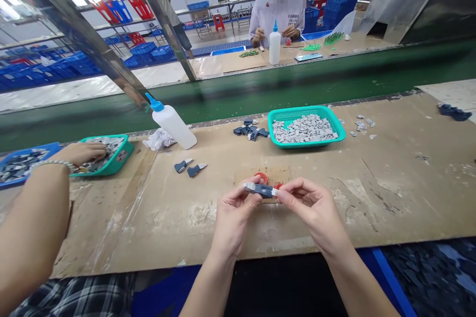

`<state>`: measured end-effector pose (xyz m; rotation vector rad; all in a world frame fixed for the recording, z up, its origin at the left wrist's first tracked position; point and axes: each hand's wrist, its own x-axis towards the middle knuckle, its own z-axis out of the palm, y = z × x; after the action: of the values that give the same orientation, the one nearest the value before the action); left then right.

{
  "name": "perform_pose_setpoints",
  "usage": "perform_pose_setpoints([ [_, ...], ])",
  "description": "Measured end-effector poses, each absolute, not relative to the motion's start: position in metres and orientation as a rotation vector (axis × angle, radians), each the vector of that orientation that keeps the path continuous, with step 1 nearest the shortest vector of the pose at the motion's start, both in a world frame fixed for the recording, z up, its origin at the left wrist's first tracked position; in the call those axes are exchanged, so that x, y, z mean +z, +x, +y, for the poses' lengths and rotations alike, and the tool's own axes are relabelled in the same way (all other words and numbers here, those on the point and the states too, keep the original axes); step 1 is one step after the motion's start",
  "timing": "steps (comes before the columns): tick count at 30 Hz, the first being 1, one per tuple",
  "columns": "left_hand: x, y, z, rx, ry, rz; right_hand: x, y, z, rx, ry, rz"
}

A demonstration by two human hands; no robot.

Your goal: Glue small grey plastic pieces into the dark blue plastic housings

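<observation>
The person's left hand (235,215) and right hand (314,213) hold a dark blue plastic part (260,190) with a white piece at each end. This part is in the air above the worktop (394,198), about at the middle and nearer to the front edge. The fingers (238,197) of both hands are clamped on it, 1 hand at each end. Just under the part there are 2 small red round pieces (261,176), partly hidden, on a brown cardboard sheet (284,173). Further toward the back edge stands a teal plastic basket (336,126), full of small grey-white pieces (303,129), and a little pile of dark blue parts (251,131) lies just beside it. To the left of the hands lie 2 more dark blue parts (181,166), and near them a white glue bottle with a blue nozzle (173,121) lies on its side beside a crumpled white tissue (159,139). At the left, a co-worker's hand (80,153) with a bead bracelet (50,163) touches a second teal basket (121,156), next to a blue tray (22,166).
</observation>
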<state>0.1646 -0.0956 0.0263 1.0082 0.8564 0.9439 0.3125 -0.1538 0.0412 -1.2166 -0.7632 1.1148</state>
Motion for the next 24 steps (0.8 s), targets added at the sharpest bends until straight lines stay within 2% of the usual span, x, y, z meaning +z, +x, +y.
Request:
perform_pose_setpoints([
  [9, 0.033, 0.165, -0.102, 0.976, 1.186, 0.879, 0.036, 0.317, -0.152, 1.240, -1.290, -0.880],
  [14, 0.038, 0.169, -0.108, 1.033, 1.252, 0.855, 0.041, 0.316, -0.151, 1.390, -1.166, -0.945],
  [20, 0.035, 0.168, -0.107, 1.135, 1.442, 0.823, 0.040, 0.313, -0.145, 1.376, -1.114, -0.866],
  [24, 0.034, 0.166, -0.098, 1.016, 1.389, 0.818, 0.039, 0.308, -0.140, 1.375, -1.090, -0.828],
])
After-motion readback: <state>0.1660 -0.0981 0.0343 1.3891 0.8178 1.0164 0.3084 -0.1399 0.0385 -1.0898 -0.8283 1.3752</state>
